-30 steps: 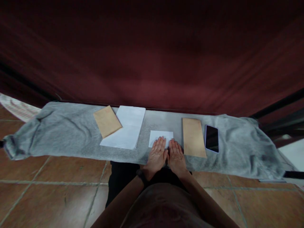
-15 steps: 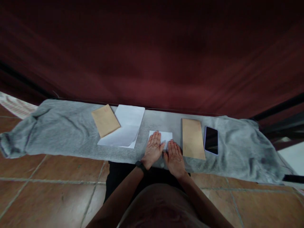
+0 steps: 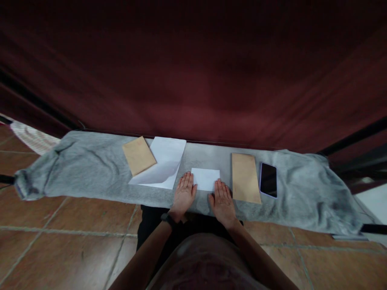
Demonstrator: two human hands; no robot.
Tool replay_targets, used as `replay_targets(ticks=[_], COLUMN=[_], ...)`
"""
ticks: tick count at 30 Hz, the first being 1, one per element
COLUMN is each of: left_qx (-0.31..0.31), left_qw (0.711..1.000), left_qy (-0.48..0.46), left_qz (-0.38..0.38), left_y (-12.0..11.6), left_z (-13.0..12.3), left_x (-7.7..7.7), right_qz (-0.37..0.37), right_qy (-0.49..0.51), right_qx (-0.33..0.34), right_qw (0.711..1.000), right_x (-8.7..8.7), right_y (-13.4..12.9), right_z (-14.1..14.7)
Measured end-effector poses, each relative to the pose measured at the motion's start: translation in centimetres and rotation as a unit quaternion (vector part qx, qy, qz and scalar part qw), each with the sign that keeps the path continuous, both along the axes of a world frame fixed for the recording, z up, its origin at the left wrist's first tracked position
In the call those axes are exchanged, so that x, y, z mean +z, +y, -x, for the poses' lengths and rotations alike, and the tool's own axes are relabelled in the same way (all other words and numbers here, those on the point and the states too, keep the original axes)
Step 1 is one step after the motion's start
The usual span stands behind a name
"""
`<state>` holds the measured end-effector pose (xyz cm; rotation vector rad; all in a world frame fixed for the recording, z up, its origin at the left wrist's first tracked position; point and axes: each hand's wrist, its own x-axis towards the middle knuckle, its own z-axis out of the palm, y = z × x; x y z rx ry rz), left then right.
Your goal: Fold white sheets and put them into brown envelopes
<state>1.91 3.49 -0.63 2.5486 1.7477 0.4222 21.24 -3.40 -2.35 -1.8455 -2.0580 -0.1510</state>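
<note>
A small white rectangle of paper (image 3: 206, 179) lies flat on the grey cloth (image 3: 96, 169) in front of me. At its left edge rests my left hand (image 3: 184, 193), palm down with the fingers stretched out. My right hand (image 3: 223, 201) lies flat too, its fingertips at the paper's lower right corner. Neither hand grips anything. To the right are a long brown envelope (image 3: 245, 179) and a phone (image 3: 268, 180) with a dark screen. Larger white sheets (image 3: 167, 159) lie to the left, partly under a smaller brown envelope (image 3: 139, 156).
The cloth covers a narrow surface, with a dark red curtain (image 3: 193, 80) hanging along its far side. Dark bars (image 3: 356, 137) stand at both sides. Below is a tiled floor (image 3: 84, 253).
My left hand has slid left off the middle of the small white paper to its left edge. My right hand has hardly moved. The view has shifted slightly.
</note>
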Motion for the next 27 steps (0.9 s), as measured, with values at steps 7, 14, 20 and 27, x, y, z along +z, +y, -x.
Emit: replay_targets(ticks=[7,14,20,27], left_qx=[-0.129,-0.193,-0.174,-0.126], left_qw=[0.988,0.976,0.980,0.988], left_qy=[0.069,0.095,0.085,-0.076], left_qz=[0.040,0.043,0.039,0.049], left_y=[-0.1,1.5,1.5,2.4], left_z=[2.4,2.4,1.2,1.9], left_x=[0.2,1.3,3.0,6.4], right_qz=[-0.018,0.000,0.018,0.070], right_qy=[-0.004,-0.009,-0.008,0.199], right_qx=[-0.002,-0.013,-0.017,-0.008], right_qw=[1.000,1.000,1.000,0.977], right_x=[-0.2,0.2,0.8,3.4], right_y=[0.1,0.7,1.2,2.4], right_z=[0.1,0.4,0.4,-1.9])
